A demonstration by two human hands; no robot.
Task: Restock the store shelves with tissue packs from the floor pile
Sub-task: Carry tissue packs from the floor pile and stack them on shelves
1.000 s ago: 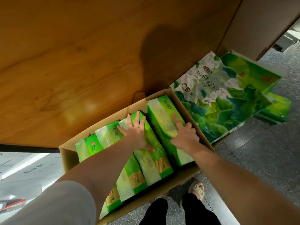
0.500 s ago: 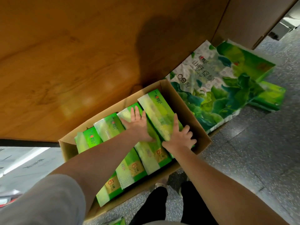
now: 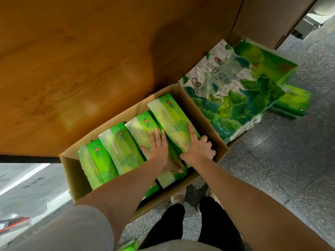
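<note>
- Open brown cardboard box (image 3: 76, 171) on the speckled grey floor (image 3: 290, 169), pushed against the orange-brown wooden panel (image 3: 90, 60) at its 11 o'clock side
- Four green plastic-wrapped tissue packs stand on edge inside, side by side, long axes running from 5 o'clock to 11 o'clock
- Rightmost green tissue pack (image 3: 172, 120) lies under the right hand (image 3: 198, 148); grip: index and palm flat on the pack's top face, the other fingers curled over its 3 o'clock edge into the gap against the box wall
- Second green tissue pack (image 3: 141, 129) lies under the left hand (image 3: 159, 149); grip apart, fingers straight and spread, pressing flat, nothing clasped
- Both hands sit at the 5 o'clock end of their packs; the right is nearer the free gap, so I judge it the one placed to lift
- Two remaining green packs (image 3: 116, 151) at 9 o'clock untouched, leaning tight together
- Room: box open upward, straight lift clear; wall close at 3 o'clock, panel at 11 o'clock blocks forward travel
- Large white-and-green printed tissue bale (image 3: 226, 98) leans just beside the box at 2 o'clock, with more green packs (image 3: 291, 102) beyond it
- Person's feet at 6 o'clock, close to the box's near wall
- No shelf visible; packs not yet out
</note>
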